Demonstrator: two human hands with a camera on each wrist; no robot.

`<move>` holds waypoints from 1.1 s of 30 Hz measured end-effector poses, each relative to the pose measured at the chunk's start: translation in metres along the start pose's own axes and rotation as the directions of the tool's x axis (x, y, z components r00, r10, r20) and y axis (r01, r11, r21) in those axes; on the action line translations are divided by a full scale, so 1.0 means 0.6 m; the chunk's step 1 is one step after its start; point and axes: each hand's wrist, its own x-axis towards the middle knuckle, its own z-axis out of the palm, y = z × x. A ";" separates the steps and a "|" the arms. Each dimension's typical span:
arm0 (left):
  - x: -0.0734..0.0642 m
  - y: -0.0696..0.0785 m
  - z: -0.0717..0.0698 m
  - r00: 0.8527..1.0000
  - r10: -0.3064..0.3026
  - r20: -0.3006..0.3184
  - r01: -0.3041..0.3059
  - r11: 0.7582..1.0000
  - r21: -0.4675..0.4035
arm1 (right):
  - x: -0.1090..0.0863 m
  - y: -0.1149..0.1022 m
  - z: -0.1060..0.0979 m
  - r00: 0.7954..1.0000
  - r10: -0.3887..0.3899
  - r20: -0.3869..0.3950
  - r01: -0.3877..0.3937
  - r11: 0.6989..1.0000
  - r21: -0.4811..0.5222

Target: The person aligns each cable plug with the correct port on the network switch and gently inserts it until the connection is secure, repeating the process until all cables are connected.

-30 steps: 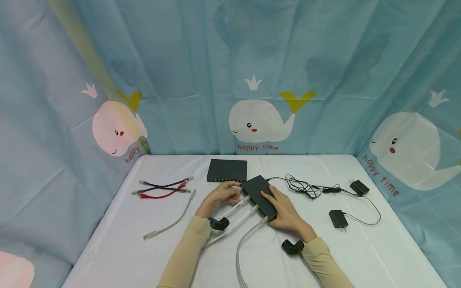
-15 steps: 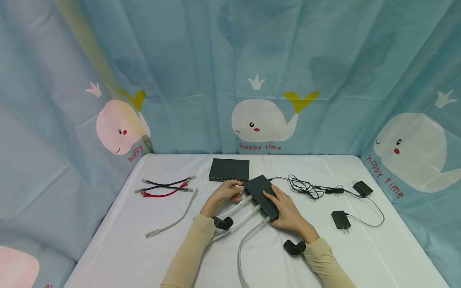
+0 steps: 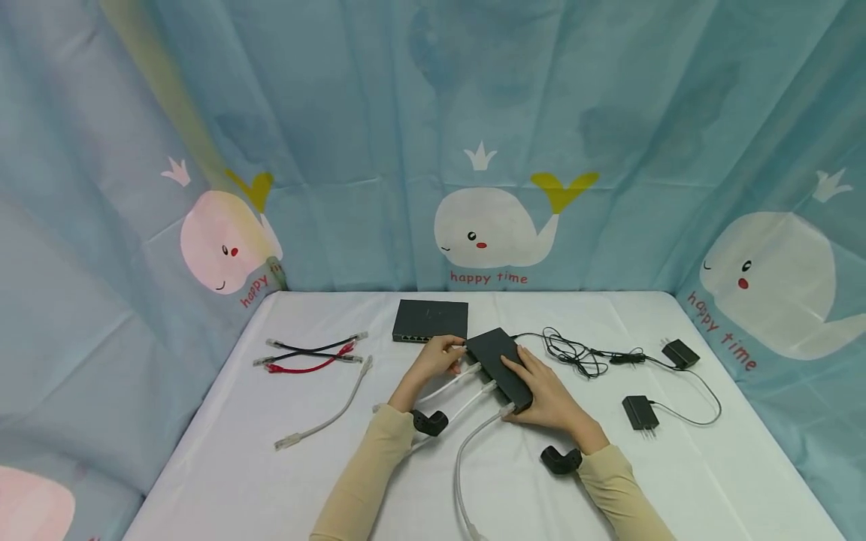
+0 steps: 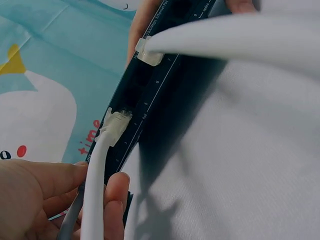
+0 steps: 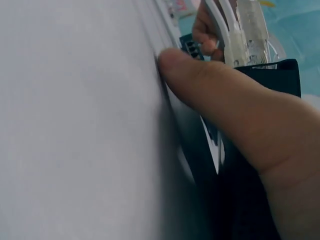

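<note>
In the head view my right hand (image 3: 548, 394) grips the right end of a black network switch (image 3: 499, 359), fingers over its top; its thumb (image 5: 215, 85) crosses the near side in the right wrist view. The switch is held tilted, casting a shadow on the cloth. Clear network plugs sit in its numbered ports, such as a plug (image 4: 116, 126) and another plug (image 4: 150, 51), with white cables trailing. My left hand (image 3: 436, 359) is at the switch's left end, thumb and fingers pinching a grey network cable (image 4: 74, 215) close to the ports; its plug is hidden by the fingers.
A second black switch (image 3: 431, 318) lies behind. Left are black cables (image 3: 314, 350), a red cable (image 3: 307, 368) and a loose grey cable (image 3: 331, 417). Right are a coiled power cord (image 3: 575, 353), one adapter (image 3: 679, 353) and another adapter (image 3: 639, 413).
Both hands and the held switch have shifted slightly to the right. The grips look the same, and the other things lie where they were.
</note>
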 end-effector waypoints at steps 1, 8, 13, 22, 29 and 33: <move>0.000 0.001 0.001 1.000 0.004 -0.004 -0.004 1.000 0.018 | 0.000 0.000 -0.002 1.000 -0.001 0.004 0.001 1.000 0.001; 0.006 0.004 0.011 0.999 0.036 -0.009 -0.035 0.994 0.101 | -0.003 0.008 -0.023 0.994 0.032 0.101 -0.038 0.998 0.052; 0.008 0.006 0.022 0.999 0.045 -0.017 -0.041 0.981 0.189 | -0.007 0.013 -0.036 0.985 0.052 0.165 -0.075 0.988 0.132; 0.018 0.015 0.037 0.985 0.127 -0.119 -0.060 0.890 0.452 | -0.011 0.019 -0.039 0.989 0.069 0.131 -0.089 0.983 0.161; 0.021 0.020 0.042 0.981 0.138 -0.133 -0.045 0.840 0.541 | -0.016 0.034 -0.033 0.991 0.097 0.089 -0.105 0.990 0.094; 0.016 0.022 0.038 0.981 0.140 -0.134 -0.044 0.836 0.547 | -0.019 0.043 -0.034 0.991 0.111 0.071 -0.116 0.991 0.072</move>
